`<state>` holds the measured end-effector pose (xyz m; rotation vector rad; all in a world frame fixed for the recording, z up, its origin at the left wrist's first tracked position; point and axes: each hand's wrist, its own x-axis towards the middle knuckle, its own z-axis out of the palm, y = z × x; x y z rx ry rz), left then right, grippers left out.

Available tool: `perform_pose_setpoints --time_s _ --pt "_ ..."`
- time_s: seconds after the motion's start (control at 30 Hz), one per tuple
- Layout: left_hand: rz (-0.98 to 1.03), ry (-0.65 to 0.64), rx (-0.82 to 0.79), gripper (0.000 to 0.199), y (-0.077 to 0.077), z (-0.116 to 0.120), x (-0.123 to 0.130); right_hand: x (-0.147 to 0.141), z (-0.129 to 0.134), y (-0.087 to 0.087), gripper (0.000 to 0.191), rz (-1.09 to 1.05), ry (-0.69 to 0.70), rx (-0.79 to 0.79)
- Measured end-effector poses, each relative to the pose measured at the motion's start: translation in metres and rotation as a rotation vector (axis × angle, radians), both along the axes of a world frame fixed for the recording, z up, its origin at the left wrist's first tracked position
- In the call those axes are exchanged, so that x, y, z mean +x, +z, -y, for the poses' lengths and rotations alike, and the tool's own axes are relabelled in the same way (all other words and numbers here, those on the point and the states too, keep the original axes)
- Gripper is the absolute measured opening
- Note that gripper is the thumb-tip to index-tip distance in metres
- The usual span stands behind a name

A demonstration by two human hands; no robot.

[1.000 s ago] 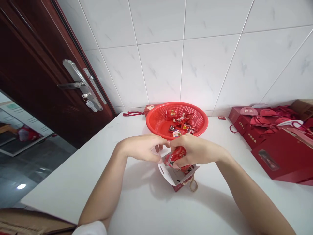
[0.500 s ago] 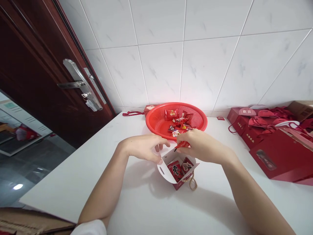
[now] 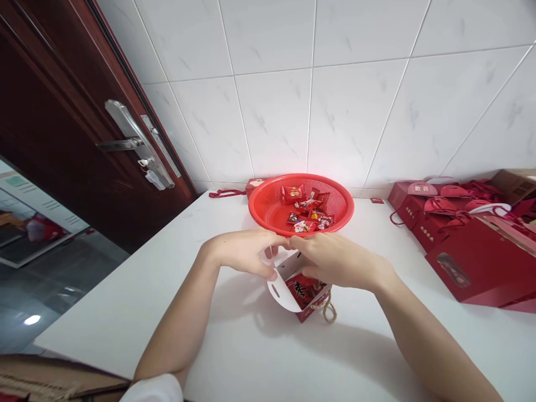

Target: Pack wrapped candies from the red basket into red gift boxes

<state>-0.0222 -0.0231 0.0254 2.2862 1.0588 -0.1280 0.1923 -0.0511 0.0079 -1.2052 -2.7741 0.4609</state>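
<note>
A small open gift box (image 3: pixel 307 316), red outside and white inside, stands on the white table with its flaps up. Red candy packets (image 3: pixel 302 290) with dark lettering lie inside. My left hand (image 3: pixel 249 254) grips the box at its left side, thumb against the white flap and fingers behind it. Over the box's far right part is my right hand (image 3: pixel 339 259), thumb reaching inside above the packets and index finger stretched left, apart from the thumb. Its other fingers are hidden. A twine loop (image 3: pixel 330 310) hangs from the box's right side.
Just beyond the box stands a red plastic basket (image 3: pixel 259 209) with several wrapped candies. Red gift boxes and bags (image 3: pixel 473 262) crowd the right side. A small red box (image 3: pixel 253 184) sits behind the basket by the tiled wall. The door (image 3: pixel 75 111) is at left.
My right hand has moved down into the box. The red packet it held is out of its fingers, and red wrapping now shows beneath the thumb. My left hand stays in place.
</note>
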Motion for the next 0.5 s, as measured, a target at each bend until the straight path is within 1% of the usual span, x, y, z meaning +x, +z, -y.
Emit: perform_pose_setpoints --time_s 0.07,0.13,0.3,0.4,0.5 --pt "0.008 0.026 -0.014 0.065 0.000 0.001 0.000 0.003 0.000 0.003 0.025 0.052 -0.047 0.031" --pt "-0.003 0.046 -0.018 0.066 0.000 0.001 -0.001 0.007 0.001 0.008 0.020 0.076 -0.059 0.029" --pt "-0.041 0.087 0.001 0.066 0.004 0.002 -0.006 0.024 0.005 0.018 0.013 0.015 -0.056 0.016" --pt "-0.064 0.099 0.012 0.067 0.007 0.002 -0.009 0.031 0.005 0.019 0.013 -0.027 -0.074 0.025" --pt "-0.117 0.120 0.046 0.071 0.007 0.002 -0.010 0.033 0.005 0.019 0.011 -0.023 -0.063 -0.026"
